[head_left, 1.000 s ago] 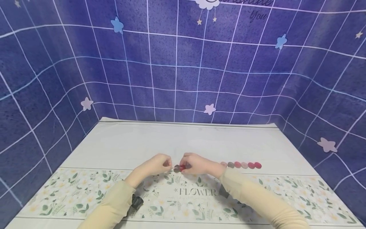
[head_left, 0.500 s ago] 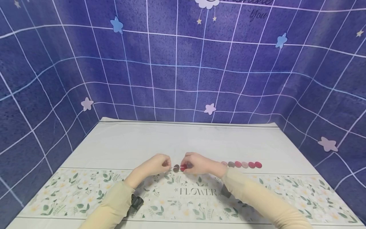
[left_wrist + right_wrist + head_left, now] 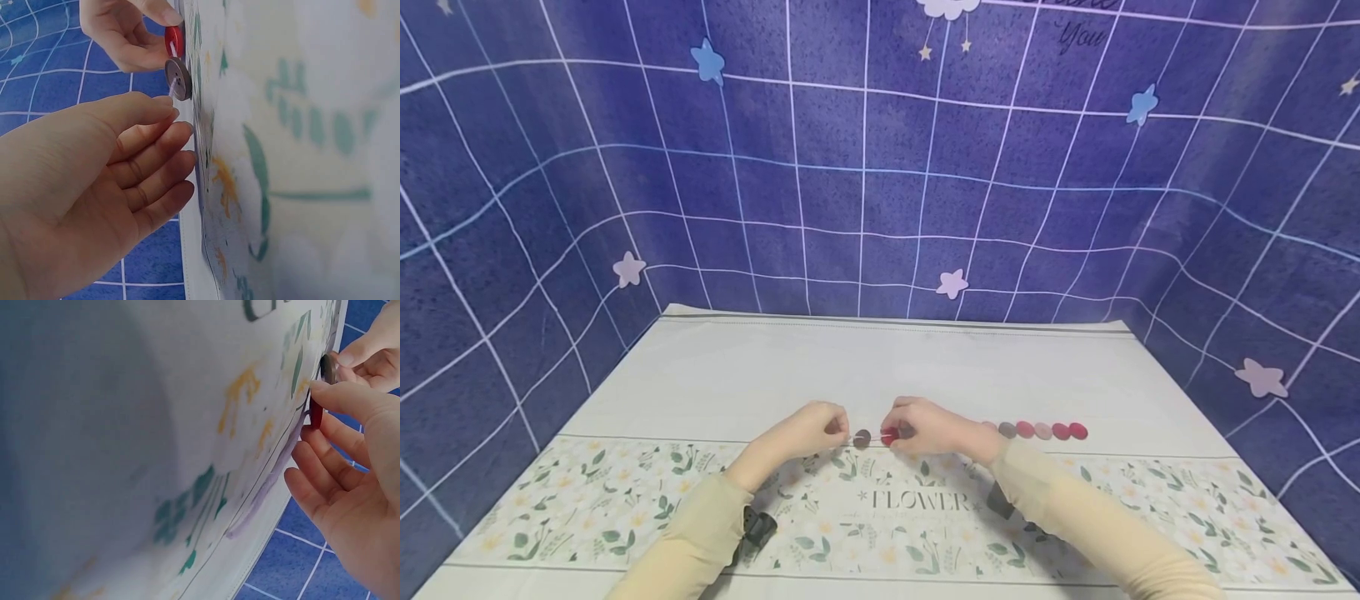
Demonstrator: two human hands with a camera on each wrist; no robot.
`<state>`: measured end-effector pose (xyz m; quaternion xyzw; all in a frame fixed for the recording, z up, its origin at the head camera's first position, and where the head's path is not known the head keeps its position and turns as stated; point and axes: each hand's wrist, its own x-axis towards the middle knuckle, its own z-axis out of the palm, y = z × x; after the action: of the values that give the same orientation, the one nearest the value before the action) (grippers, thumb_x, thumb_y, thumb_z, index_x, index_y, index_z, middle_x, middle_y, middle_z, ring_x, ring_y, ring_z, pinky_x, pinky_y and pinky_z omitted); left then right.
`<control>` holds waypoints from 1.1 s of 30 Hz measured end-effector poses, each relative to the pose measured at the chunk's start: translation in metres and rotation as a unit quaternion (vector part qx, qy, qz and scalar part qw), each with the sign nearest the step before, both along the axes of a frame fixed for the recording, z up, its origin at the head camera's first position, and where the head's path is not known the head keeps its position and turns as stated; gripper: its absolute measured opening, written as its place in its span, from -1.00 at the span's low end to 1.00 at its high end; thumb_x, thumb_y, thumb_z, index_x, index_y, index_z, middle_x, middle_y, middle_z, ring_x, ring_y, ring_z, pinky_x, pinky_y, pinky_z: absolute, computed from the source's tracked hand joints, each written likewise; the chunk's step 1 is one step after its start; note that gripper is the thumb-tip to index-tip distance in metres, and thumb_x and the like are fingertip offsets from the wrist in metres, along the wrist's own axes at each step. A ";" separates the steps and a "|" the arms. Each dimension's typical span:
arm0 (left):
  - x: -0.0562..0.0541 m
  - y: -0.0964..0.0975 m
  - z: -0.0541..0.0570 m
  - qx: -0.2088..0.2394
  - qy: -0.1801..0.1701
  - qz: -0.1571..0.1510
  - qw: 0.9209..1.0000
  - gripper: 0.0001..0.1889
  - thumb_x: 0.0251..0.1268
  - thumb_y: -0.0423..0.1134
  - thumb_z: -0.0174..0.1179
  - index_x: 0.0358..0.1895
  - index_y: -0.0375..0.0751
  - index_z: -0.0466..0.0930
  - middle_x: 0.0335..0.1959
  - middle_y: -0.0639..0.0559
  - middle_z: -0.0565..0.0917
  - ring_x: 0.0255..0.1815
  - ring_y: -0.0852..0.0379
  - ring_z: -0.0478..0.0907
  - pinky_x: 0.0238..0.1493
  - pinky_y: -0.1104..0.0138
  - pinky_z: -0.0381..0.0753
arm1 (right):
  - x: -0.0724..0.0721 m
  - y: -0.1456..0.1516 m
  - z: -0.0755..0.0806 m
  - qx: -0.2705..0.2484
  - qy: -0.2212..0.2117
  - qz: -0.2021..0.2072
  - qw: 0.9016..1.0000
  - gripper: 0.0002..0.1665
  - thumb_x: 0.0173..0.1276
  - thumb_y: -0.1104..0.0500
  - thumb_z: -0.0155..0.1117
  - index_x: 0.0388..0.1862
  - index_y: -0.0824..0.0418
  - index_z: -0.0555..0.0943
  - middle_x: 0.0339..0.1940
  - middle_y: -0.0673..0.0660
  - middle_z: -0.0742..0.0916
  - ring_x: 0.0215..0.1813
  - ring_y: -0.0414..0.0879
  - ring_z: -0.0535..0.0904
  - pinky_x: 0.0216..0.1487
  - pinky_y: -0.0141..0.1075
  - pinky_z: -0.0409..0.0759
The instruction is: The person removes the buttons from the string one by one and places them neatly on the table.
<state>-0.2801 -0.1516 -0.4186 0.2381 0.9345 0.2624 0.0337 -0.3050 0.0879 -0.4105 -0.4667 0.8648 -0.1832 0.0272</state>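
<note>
My left hand pinches a thin pale cord between thumb and index finger, its other fingers loosely bent. A dark brown button hangs on the cord just beyond those fingertips. With thumb and fingers my right hand grips a red button, partly covered by its fingertips. The cord runs through both buttons, with a short stretch showing between them in the head view. From the red button a lilac length of cord trails down along the cloth in the right wrist view.
Right of my right hand lies a row of several buttons in red, pink and grey-brown, one partly behind the wrist. A white cloth with a floral band covers the table. Blue star-printed curtain surrounds the back and sides.
The right hand has drawn slightly right with the red button, opening a gap between it and the brown button. The left hand stays almost in place.
</note>
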 end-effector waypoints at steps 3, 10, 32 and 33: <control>0.000 0.000 0.000 0.000 0.000 0.002 1.000 -0.91 0.20 -0.22 0.21 -0.44 -0.03 0.53 -0.42 0.16 0.60 -0.29 0.22 0.53 -0.06 0.19 0.58 | 0.000 0.001 0.000 0.000 0.000 0.002 1.000 -0.68 0.15 0.17 0.32 -0.08 0.19 0.64 -0.26 0.01 0.63 -0.16 -0.15 0.55 -0.03 -0.37 0.54; 0.000 0.000 -0.001 0.009 0.004 -0.001 1.000 -0.91 0.19 -0.23 0.22 -0.45 -0.03 0.53 -0.41 0.16 0.61 -0.28 0.21 0.54 -0.04 0.16 0.57 | 0.000 0.005 0.000 -0.004 0.005 0.003 1.000 -0.67 0.14 0.17 0.32 -0.08 0.20 0.64 -0.26 0.02 0.63 -0.15 -0.14 0.55 -0.01 -0.34 0.55; 0.000 0.001 -0.001 0.002 -0.007 0.015 1.000 -0.91 0.20 -0.21 0.21 -0.44 -0.02 0.54 -0.38 0.14 0.62 -0.28 0.22 0.54 -0.05 0.17 0.58 | 0.000 0.014 0.000 0.002 -0.021 -0.026 0.999 -0.68 0.15 0.14 0.33 -0.09 0.17 0.64 -0.25 -0.02 0.62 -0.12 -0.17 0.55 0.05 -0.30 0.55; 0.000 0.001 0.000 0.003 -0.008 0.015 1.000 -0.91 0.21 -0.21 0.21 -0.44 -0.02 0.53 -0.39 0.14 0.62 -0.28 0.22 0.53 -0.06 0.18 0.58 | 0.000 0.015 0.000 0.004 -0.022 -0.028 0.999 -0.68 0.15 0.13 0.33 -0.08 0.16 0.64 -0.25 -0.02 0.62 -0.12 -0.18 0.55 0.05 -0.31 0.55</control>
<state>-0.2799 -0.1502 -0.4189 0.2221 0.9370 0.2671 0.0362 -0.3048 0.1025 -0.4106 -0.4375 0.8776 -0.1909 0.0433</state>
